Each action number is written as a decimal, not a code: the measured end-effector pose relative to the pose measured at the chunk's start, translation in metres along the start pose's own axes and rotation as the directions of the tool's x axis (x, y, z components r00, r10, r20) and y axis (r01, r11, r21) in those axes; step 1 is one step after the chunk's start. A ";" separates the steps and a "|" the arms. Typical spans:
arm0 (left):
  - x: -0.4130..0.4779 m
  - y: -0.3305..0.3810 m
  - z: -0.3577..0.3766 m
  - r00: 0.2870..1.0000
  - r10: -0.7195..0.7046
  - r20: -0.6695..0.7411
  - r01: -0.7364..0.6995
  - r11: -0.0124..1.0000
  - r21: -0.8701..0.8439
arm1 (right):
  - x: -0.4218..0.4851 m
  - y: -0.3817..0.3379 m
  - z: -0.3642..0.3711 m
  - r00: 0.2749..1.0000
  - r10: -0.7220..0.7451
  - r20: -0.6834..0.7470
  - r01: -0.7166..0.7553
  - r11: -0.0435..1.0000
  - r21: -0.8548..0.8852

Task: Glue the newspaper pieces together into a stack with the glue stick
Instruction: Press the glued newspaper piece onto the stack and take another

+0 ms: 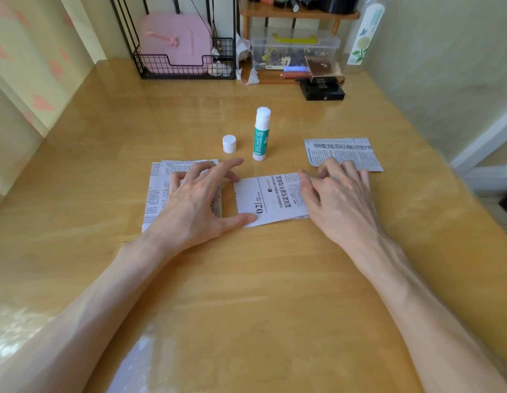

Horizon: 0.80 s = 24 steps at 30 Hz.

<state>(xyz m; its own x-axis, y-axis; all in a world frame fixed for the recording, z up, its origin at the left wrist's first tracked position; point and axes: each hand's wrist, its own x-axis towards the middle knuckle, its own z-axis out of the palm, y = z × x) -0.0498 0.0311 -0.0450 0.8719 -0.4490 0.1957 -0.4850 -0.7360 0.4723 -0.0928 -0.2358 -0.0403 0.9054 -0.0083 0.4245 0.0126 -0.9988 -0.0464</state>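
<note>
- While the glue stick stands uncapped beside its cap on the tabletop, the job looks partway done.
- Left hand, fingers spread, rests on the left pile, thumb pressing the middle piece.
- Right hand presses that piece's right edge with loose fingers, gripping nothing.
- The far-right piece lies apart, seemingly not yet glued.

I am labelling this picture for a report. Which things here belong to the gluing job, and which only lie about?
Job: glue stick, its cap, middle newspaper piece, left newspaper pile, right newspaper piece.
Lying about: wire basket, pink case, clear plastic box, black box, bottle.
</note>
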 end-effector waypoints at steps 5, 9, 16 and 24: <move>0.000 0.001 0.000 1.000 -0.001 0.000 0.001 1.000 -0.004 | 0.001 -0.006 -0.003 1.000 -0.006 0.027 0.004 0.997 0.075; 0.000 0.002 0.000 1.000 0.004 -0.011 -0.004 1.000 -0.004 | -0.005 -0.034 -0.005 0.982 -0.157 0.104 0.140 0.978 0.157; -0.001 0.006 -0.001 1.000 -0.008 0.005 0.009 1.000 -0.022 | -0.007 -0.055 -0.002 0.961 -0.219 0.171 0.199 0.972 0.124; 0.000 0.004 -0.002 1.000 -0.014 0.012 0.014 1.000 0.003 | -0.009 -0.030 -0.005 0.988 -0.053 0.145 0.048 0.998 0.033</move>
<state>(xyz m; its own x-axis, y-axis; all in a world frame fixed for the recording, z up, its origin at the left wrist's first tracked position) -0.0519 0.0291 -0.0411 0.8776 -0.4450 0.1784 -0.4731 -0.7434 0.4728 -0.1036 -0.2062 -0.0380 0.9555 0.0513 0.2905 0.0703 -0.9960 -0.0554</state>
